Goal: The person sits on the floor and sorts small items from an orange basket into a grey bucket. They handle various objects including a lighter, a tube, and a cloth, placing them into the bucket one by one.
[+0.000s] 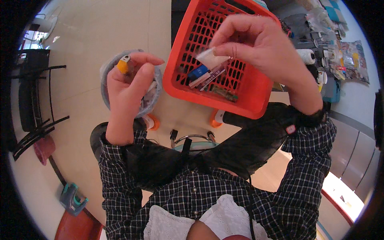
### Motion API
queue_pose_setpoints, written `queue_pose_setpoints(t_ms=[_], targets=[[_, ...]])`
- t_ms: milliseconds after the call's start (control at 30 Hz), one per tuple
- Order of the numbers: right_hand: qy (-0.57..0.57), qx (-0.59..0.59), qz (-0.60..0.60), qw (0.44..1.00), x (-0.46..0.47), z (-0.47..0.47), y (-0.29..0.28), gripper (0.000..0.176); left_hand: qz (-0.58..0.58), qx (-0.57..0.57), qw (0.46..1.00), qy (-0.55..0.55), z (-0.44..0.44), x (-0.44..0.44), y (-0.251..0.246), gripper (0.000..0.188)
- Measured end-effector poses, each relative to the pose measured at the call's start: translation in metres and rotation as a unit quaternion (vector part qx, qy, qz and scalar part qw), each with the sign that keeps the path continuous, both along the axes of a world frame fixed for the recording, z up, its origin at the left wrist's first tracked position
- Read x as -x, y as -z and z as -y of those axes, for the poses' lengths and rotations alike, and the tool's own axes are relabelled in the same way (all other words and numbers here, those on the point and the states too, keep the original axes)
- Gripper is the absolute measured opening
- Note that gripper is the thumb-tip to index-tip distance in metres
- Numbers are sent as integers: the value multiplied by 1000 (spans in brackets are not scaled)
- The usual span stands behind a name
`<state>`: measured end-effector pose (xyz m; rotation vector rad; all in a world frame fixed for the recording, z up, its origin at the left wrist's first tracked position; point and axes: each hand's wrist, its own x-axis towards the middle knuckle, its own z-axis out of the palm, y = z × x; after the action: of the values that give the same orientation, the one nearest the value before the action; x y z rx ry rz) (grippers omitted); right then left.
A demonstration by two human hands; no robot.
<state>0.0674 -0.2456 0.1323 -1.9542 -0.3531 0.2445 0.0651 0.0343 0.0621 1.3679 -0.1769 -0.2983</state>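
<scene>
Over a red plastic basket (261, 102), my right hand (255, 45) pinches a small whitish piece (211, 59), perhaps paper or a packet, between thumb and fingers. Below it in the basket lie a blue-wrapped item (198, 72), narrow printed packets (212, 79) and a greenish packet (224, 93). My left hand (132, 81) is curled around a small yellow object with a white top (123, 64), whose exact kind I cannot tell. This hand is above a bin lined with a grey-blue plastic bag (105, 87), which has crumpled scraps inside, partly hidden by the hand.
Many bags, jars and a white spool (306, 57) crowd the surface at the right. A black metal rack (28, 90) stands at the left, near a pink container (44, 148). A glass-topped stool or table (196, 146) with metal legs is between the knees.
</scene>
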Motion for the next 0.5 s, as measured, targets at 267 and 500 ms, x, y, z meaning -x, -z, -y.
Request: queue_pose_setpoints(t_ms=[267,500], targets=[[-31,-38,64,997,0,-47,-4,16,38,71,996,-50,10,7,-1,8],[-206,304,143,919,4,-13,48,18,-57,99,982,-153,-13,2,4,6]])
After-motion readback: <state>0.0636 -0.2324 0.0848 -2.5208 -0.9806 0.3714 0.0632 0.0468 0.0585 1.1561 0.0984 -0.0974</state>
